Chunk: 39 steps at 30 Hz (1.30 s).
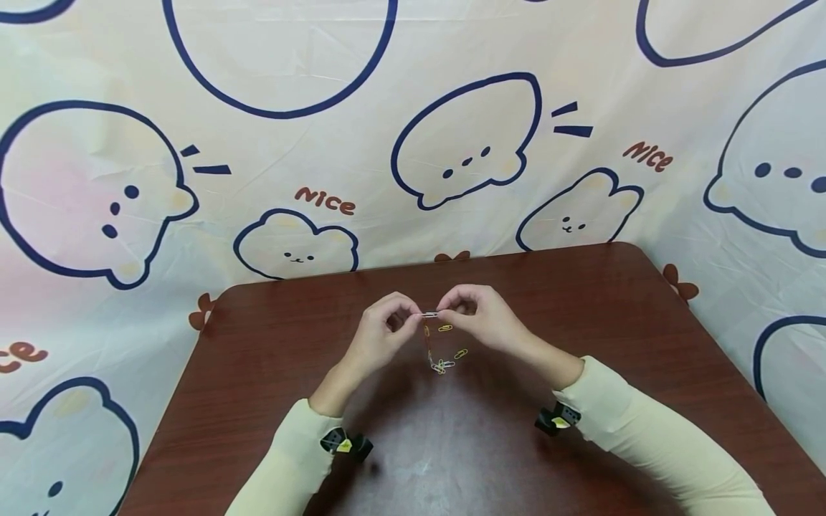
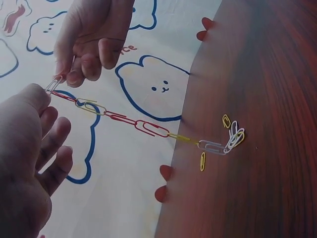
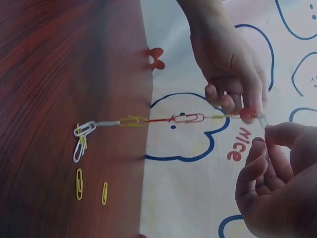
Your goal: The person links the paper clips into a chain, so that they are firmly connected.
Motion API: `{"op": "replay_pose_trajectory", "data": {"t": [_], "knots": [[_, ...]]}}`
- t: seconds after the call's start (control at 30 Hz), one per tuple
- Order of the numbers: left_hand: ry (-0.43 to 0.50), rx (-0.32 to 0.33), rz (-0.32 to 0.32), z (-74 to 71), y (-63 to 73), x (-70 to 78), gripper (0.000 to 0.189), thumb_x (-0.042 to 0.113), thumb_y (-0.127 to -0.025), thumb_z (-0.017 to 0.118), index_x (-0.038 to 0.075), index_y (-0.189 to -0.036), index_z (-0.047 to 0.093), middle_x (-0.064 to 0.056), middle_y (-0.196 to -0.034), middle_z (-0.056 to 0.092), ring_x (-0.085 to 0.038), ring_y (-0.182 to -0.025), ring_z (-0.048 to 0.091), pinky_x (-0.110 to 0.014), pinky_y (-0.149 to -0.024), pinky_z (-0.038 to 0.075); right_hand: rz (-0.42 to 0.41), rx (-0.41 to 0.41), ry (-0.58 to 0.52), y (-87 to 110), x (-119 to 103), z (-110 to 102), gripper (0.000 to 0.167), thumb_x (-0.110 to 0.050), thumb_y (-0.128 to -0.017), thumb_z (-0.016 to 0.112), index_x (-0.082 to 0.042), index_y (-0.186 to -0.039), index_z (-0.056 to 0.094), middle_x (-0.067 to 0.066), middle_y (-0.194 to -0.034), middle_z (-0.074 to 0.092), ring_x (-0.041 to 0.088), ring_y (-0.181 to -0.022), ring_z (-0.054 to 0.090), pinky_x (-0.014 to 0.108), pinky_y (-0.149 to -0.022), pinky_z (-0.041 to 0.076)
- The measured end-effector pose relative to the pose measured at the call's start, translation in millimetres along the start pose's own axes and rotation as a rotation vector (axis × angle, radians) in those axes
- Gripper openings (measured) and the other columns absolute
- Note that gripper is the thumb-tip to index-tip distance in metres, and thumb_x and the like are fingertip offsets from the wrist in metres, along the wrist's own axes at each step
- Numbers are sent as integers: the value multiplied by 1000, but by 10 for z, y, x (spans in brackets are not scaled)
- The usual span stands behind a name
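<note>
Above the table, my left hand (image 1: 381,330) and right hand (image 1: 487,315) face each other, with a white paper clip (image 1: 430,314) between their fingertips. The right thumb and finger pinch its right end. My left fingertips pinch the other end, where a red paper clip (image 2: 63,95) joins it. From there a chain of linked clips hangs down, with red, yellow and white links; one red link (image 2: 152,128) shows mid-chain in the left wrist view. The chain's lower white clips (image 3: 85,129) lie bunched on the table. Fingertips partly hide the top link.
Two loose yellow paper clips, one nearer the hands (image 1: 445,328) and one to the right (image 1: 461,354), lie on the dark brown table (image 1: 271,401). Behind the table's far edge hangs a cloth backdrop (image 1: 361,158) with cartoon drawings. Each sleeve carries a small black wrist camera (image 1: 558,417).
</note>
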State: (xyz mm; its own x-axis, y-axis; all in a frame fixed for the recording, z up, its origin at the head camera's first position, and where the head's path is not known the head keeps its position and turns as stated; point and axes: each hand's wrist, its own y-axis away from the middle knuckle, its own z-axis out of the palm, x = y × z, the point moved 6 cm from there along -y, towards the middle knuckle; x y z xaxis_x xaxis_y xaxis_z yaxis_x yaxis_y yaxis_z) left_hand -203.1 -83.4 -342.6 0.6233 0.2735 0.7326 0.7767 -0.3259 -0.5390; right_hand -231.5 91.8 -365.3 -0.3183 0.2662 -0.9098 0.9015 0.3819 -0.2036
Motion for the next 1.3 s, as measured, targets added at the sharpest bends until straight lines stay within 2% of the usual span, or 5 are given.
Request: {"op": "replay_pose_trajectory", "data": {"t": [0.23, 0.67, 0.87, 1.1, 1.3], "knots": [[-8, 11, -25, -51, 19, -42, 7, -10, -90, 69, -3, -88, 67, -12, -85, 64, -16, -66, 52, -29, -60, 46, 25, 29, 35, 14, 139, -114, 7, -9, -92, 75, -3, -97, 75, 8, -86, 71, 21, -74, 61, 24, -65, 49], [-9, 8, -97, -165, 96, -141, 4, -6, -91, 69, -3, -90, 67, -13, -89, 66, -18, -70, 54, -27, -63, 48, 114, 39, 119, 46, 581, -275, 12, -11, -92, 75, -2, -100, 76, 6, -88, 72, 19, -75, 59, 25, -66, 48], [-17, 22, -94, -224, 124, -164, 4, -8, -91, 69, -4, -90, 67, -14, -88, 66, -16, -71, 55, -28, -63, 50, 124, -10, 148, 54, 814, -228, 16, -10, -91, 76, 1, -103, 75, 3, -85, 70, 19, -75, 58, 27, -65, 48], [-21, 27, -92, -302, 161, -210, 5, -3, -93, 69, -7, -91, 66, -13, -87, 65, -13, -71, 55, -27, -62, 50, 162, -90, 164, 90, 1030, -87, 12, -7, -90, 76, -1, -101, 76, 2, -81, 66, 20, -65, 56, 29, -53, 48], [-21, 35, -100, -343, 177, -235, 3, -5, -92, 69, -6, -91, 66, -12, -85, 64, -11, -71, 55, -24, -61, 48, 152, -105, 226, 116, 1163, -14, 8, -5, -87, 78, -5, -95, 77, -3, -77, 66, 13, -66, 56, 26, -59, 46]]}}
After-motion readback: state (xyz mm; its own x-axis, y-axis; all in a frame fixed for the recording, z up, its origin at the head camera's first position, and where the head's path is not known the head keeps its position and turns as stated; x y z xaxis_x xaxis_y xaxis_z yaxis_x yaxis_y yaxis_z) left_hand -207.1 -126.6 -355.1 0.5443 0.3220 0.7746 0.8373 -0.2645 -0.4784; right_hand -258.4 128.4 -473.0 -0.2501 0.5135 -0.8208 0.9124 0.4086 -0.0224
